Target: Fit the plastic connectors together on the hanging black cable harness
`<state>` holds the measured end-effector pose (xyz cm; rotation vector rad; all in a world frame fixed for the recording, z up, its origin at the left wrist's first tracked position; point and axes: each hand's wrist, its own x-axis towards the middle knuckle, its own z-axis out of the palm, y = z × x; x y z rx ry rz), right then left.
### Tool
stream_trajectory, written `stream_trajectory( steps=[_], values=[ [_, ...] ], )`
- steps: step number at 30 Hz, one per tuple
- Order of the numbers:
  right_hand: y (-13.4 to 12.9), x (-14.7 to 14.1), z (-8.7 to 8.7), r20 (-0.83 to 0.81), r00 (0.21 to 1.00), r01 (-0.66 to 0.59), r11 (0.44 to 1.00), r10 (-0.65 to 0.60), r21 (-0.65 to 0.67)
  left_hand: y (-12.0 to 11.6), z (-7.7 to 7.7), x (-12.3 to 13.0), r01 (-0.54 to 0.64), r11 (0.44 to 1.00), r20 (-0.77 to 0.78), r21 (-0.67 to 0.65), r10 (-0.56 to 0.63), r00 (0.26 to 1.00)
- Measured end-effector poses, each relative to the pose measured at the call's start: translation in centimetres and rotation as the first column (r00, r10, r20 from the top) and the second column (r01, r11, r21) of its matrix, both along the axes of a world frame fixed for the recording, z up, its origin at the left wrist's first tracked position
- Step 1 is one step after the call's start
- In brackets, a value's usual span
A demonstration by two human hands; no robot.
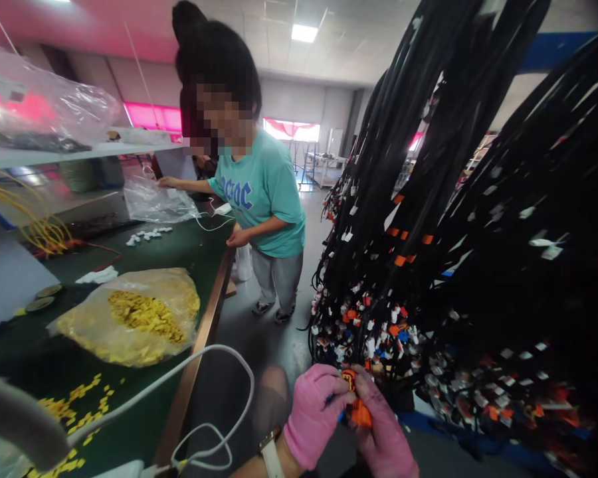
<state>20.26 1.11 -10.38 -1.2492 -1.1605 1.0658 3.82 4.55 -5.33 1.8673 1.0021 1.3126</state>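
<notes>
Both my hands wear pink gloves and meet low in the view, in front of hanging black cables. An orange connector (361,414) sits between them, with a dark and yellowish opening at its upper end. My left hand (315,413) has its fingers pinched together at the connector's top edge; whether a small part is between them is hidden. My right hand (386,425) is closed around the connector from the right side, thumb near its upper end. A bit of blue shows under my left fingertips, too small to make out.
Wire harnesses (403,133) with white and orange connectors hang at the right. A green-topped table (147,388) at the left bears a bag of small yellow parts (149,318), loose yellow pieces (87,418) and a white cable (179,365). Another person (264,192) stands beyond, touching a plastic bag (159,199).
</notes>
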Motion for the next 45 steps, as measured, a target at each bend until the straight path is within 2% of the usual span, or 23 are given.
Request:
stream_trajectory(
  steps=[3, 6, 9, 15, 20, 25, 30, 33, 38, 41, 43, 45],
  values=[
    [-0.1, -0.6, 0.5, 0.134, 0.991, -0.001, 0.995, -0.013, 0.105, 0.1, 0.0, -0.1, 0.007, 1.000, 0.021, 0.000, -0.007, 1.000],
    [-0.2, -0.7, 0.7, 0.117, 0.993, -0.001, 0.993, -0.014, 0.121, 0.1, 0.1, -0.2, 0.031, 0.999, 0.033, -0.027, -0.030, 0.999],
    [-0.2, -0.6, 0.6, 0.166, 0.986, -0.011, 0.992, -0.010, 0.127, 0.1, 0.3, -0.3, 0.052, 0.996, 0.038, -0.071, -0.049, 0.998],
    [-0.3, -0.7, 0.5, 0.182, 0.982, 0.016, 0.988, -0.044, 0.153, -0.2, 1.3, -0.3, 0.098, 0.962, 0.138, -0.256, -0.064, 0.988],
    [-0.3, -0.8, -0.2, 0.192, 0.980, 0.006, 0.981, -0.045, 0.196, -0.1, 1.2, 0.0, 0.107, 0.892, 0.265, -0.440, 0.016, 0.964],
    [-0.4, -0.9, -0.4, 0.207, 0.977, -0.006, 0.976, -0.041, 0.218, 0.4, 1.3, -0.1, 0.281, 0.751, 0.449, -0.598, 0.023, 0.893],
    [-0.5, -1.0, 0.5, 0.098, 0.995, -0.004, 0.988, -0.011, 0.154, 0.6, 1.7, -0.6, 0.398, 0.632, 0.539, -0.665, 0.036, 0.842],
    [-0.4, -1.0, 0.7, 0.064, 0.998, -0.010, 0.992, 0.002, 0.129, 0.7, 1.0, -0.8, 0.439, 0.609, 0.574, -0.660, 0.033, 0.818],
    [-0.2, -0.9, 0.3, 0.046, 0.999, -0.034, 0.992, 0.028, 0.122, 1.0, -0.9, -0.8, 0.551, 0.569, 0.694, -0.610, 0.048, 0.718],
    [-0.2, -0.8, 0.5, 0.038, 0.999, -0.027, 0.994, 0.024, 0.103, 1.1, -0.9, -0.7, 0.549, 0.578, 0.698, -0.603, 0.050, 0.714],
    [-0.2, -0.8, 0.7, 0.087, 0.996, -0.027, 0.994, 0.018, 0.102, 1.0, -0.1, -0.6, 0.469, 0.623, 0.618, -0.626, 0.029, 0.786],
    [-0.2, -0.8, 0.9, 0.111, 0.994, -0.019, 0.993, 0.006, 0.114, 0.9, 1.0, -0.6, 0.321, 0.703, 0.468, -0.635, 0.020, 0.883]
  ],
)
